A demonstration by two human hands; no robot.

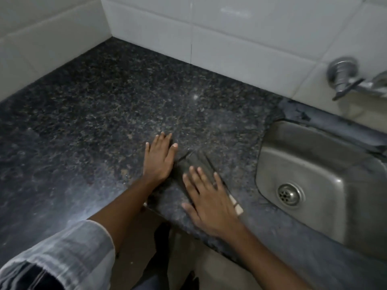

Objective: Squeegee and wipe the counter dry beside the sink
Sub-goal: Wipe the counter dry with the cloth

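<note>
Dark speckled granite counter (94, 105) fills corner, white tiled walls (240, 34) on far and left sides. Steel sink (326, 176) at right, tap (347, 78) on wall above. Left hand (159, 158) flat, fingers spread, palm on counter. Right hand (209, 195) flat on dark folded cloth (199, 162) near front edge, just left of sink; neither hand grasping.

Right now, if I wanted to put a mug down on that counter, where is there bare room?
The dark counter is bare from the tiled corner down to the front edge, left of the left hand. It is crowded near the sink: both hands lie flat there, the right hand on a dark cloth.
</note>
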